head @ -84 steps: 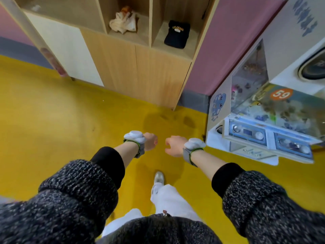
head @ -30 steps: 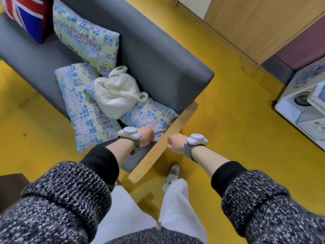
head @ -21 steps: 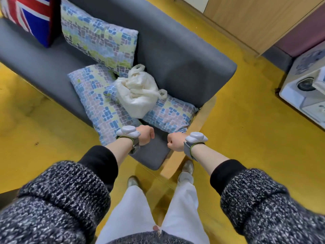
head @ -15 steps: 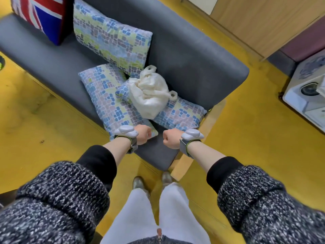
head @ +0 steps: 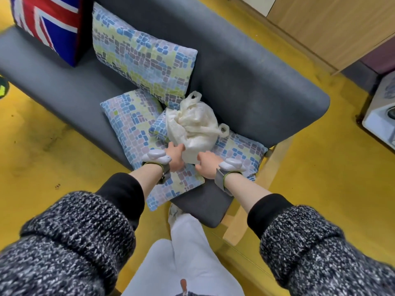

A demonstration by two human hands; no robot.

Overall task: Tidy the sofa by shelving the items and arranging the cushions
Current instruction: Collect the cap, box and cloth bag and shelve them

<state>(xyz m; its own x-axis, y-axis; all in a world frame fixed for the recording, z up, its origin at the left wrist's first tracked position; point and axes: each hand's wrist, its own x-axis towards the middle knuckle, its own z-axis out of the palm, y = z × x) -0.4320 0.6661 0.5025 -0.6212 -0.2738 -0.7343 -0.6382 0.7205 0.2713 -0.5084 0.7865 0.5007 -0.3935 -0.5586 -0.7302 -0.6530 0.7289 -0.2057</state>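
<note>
A white cloth bag (head: 196, 129) lies on two flat mosaic-patterned cushions, one on the left (head: 130, 122) and one on the right (head: 241, 152), at the right end of the grey sofa (head: 245, 82). A third mosaic cushion (head: 141, 54) leans against the backrest, and a Union Jack cushion (head: 49, 24) stands at the far left. My left hand (head: 175, 155) touches the bag's near left side with its fingers stretched out. At the bag's near right edge is my right hand (head: 206, 164), its fingers loosely bent against the cloth. Neither hand has closed round it.
The sofa's wooden armrest (head: 256, 189) runs along its right end, beside my legs. A wooden cabinet (head: 331, 24) stands behind the sofa at the upper right. A white machine (head: 380, 116) sits on the yellow floor at the right edge.
I have turned from the cabinet to the sofa and stepped up to it. Both hands, held as fists before, have reached forward and opened against the white bag.
</note>
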